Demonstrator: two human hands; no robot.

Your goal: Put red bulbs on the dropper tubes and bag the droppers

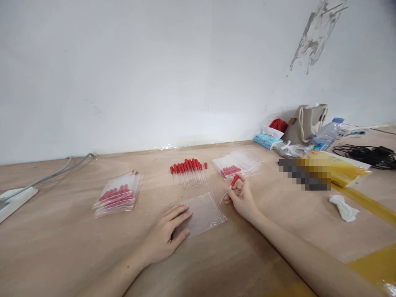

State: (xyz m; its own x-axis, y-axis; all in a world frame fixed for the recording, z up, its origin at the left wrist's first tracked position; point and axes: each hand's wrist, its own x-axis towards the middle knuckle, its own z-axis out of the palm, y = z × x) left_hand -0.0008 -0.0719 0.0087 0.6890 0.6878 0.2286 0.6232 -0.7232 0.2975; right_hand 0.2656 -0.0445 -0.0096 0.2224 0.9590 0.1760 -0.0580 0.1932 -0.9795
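My left hand [170, 227] lies flat with fingers spread on the left part of a clear zip bag [202, 214]. The bag's red-edged opening faces right. In my right hand [243, 200] is a glass dropper with a red rubber bulb [234, 180], pinched between thumb and fingers. Its glass tip slants down to the left, by the bag's red edge; whether it touches the bag I cannot tell. Beyond the bag lies a row of several red-bulbed droppers [188, 171], glass ends toward me. A loose red bulb [206, 165] sits at the row's right end.
Stacked bags of droppers [119, 194] lie at left. More clear bags [238, 163], with red bulbs showing, lie at back right. Along the right are a tissue pack [266, 141], a cloth bag [305, 123], a plastic bottle [328, 134], a yellow packet [335, 167] and crumpled tissue [344, 208].
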